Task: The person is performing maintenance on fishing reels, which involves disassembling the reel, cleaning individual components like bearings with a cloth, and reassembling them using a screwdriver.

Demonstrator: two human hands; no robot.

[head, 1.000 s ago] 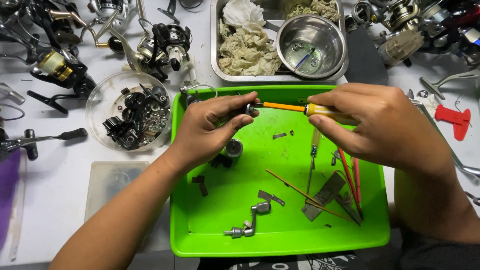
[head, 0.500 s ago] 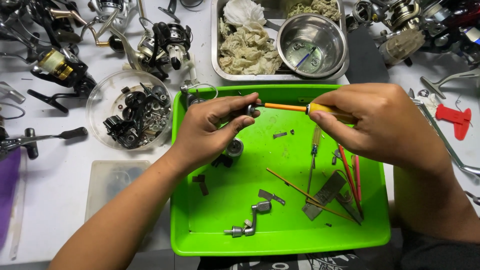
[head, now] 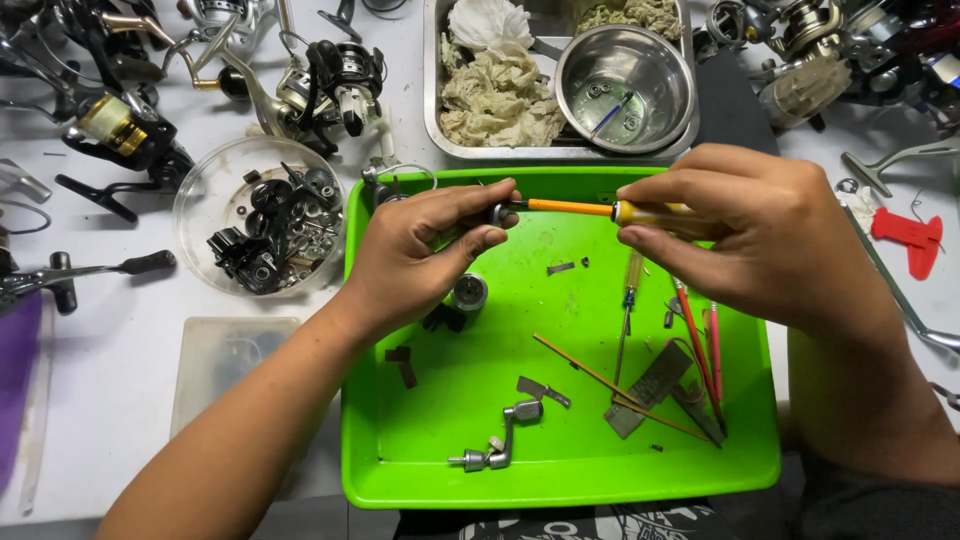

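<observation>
White worktable [head: 130, 400], even light

Over the green tray [head: 400, 480] we see the left hand [head: 420, 255] pinching a small dark part [head: 497, 213], while the right hand [head: 760, 240] holds a yellow-handled screwdriver [head: 570, 208] against it, level.

- Left hand [head: 420, 255]: bare, no ring, no glove; forearm uncovered, no sleeve.
- Right hand [head: 760, 240]: bare, no ring; wrist without watch or band.
- Fingers [head: 470, 205]: short, unpainted nails.

Green tray [head: 400, 470] — orange screwdriver [head: 570, 207]
</observation>
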